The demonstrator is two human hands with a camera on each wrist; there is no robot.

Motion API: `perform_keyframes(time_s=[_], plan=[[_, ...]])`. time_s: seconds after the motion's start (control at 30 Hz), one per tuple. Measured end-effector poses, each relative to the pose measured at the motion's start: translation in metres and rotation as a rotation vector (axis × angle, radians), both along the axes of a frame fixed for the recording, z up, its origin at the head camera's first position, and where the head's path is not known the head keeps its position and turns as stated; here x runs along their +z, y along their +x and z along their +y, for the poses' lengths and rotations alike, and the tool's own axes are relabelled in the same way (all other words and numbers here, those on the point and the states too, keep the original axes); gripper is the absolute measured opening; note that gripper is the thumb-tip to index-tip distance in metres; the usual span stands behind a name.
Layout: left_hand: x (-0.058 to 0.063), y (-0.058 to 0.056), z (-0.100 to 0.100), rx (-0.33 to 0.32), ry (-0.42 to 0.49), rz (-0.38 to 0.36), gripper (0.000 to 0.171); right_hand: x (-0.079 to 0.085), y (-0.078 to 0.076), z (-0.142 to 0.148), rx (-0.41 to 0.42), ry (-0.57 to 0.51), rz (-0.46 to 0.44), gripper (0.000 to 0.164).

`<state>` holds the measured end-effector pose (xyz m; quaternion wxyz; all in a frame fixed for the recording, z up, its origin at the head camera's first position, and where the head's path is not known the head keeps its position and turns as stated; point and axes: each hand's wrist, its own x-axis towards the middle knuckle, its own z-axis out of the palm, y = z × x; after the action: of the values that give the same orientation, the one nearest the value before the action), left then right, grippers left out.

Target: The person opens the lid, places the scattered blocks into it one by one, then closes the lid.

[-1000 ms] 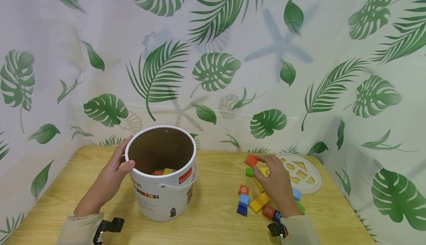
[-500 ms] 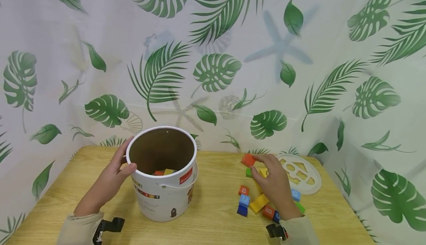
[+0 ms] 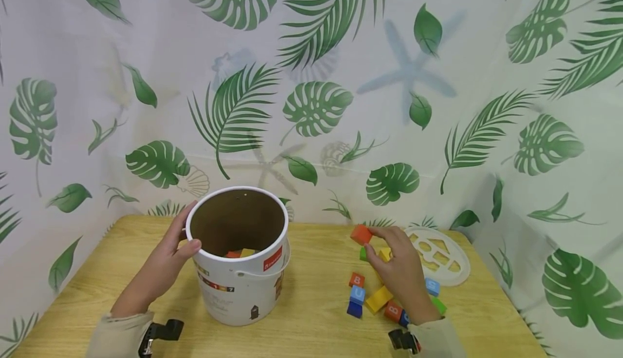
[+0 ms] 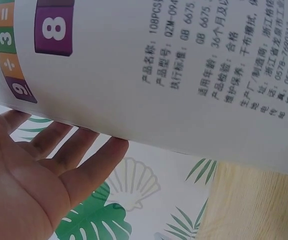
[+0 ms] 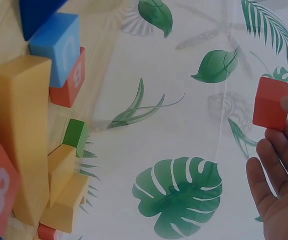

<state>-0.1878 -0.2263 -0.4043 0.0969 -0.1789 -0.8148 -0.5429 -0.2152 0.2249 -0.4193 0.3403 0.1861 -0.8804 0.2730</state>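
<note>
Red block (image 3: 361, 234) held up, five o'clock in the head view!
From it, lettered blocks (image 3: 357, 294) are strewn towards six, a white cut-out disc (image 3: 465, 263) just past three; near nine, the bucket (image 3: 226, 296) is touched by the left hand (image 3: 167, 258), fingers straight; narrowly, the block is pinched by the right hand (image 3: 399, 263).
</note>
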Motion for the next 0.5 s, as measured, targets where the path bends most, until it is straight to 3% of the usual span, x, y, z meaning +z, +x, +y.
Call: perform_keyframes(time_s=[0.5], plan=[[0.002, 0.001, 0.003, -0.002, -0.003, 0.004, 0.070, 0.016, 0.012, -0.009, 0.073, -0.004, 0.092, 0.036]])
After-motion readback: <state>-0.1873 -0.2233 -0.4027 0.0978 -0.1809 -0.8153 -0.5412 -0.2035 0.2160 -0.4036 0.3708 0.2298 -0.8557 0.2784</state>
